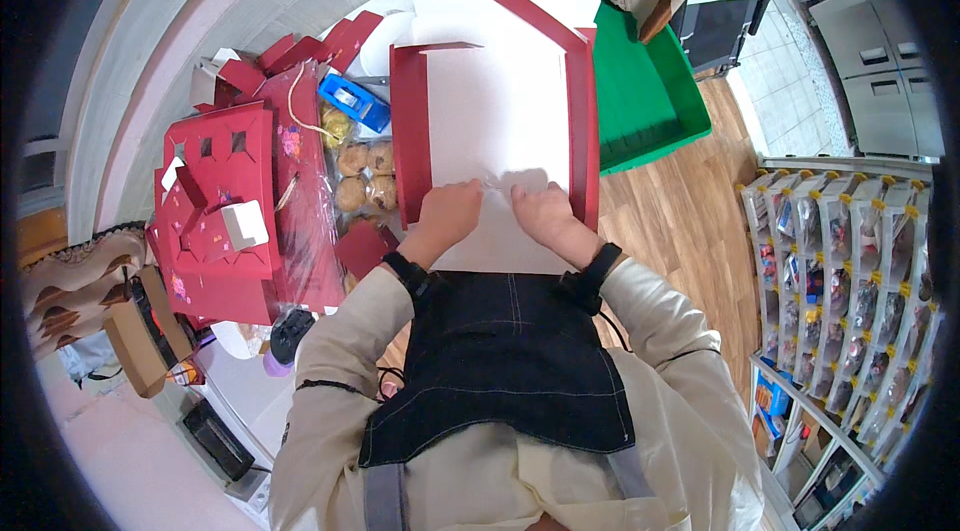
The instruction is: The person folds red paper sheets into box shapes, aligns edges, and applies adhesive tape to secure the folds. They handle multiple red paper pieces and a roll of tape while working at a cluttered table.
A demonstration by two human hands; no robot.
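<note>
In front of me lies an open cardboard box (497,121), red on its side walls and white inside. Its near white panel (500,243) reaches to my dark apron. My left hand (450,215) is closed on the near edge at the left, fingers curled over the panel. At the right part of the same edge, my right hand (550,219) is closed in a similar way, its thumb turned toward the left hand. The fingertips are partly hidden. A gap separates the hands. The box's far end has red folded flaps standing up.
Left of the box lie several round baked goods (366,176) in transparent packaging, a blue tape dispenser (354,103) and red cut-out cardboard pieces (225,221). A green plastic tub (655,101) stands at the right. Farther right hangs a rack of filled pockets (840,281).
</note>
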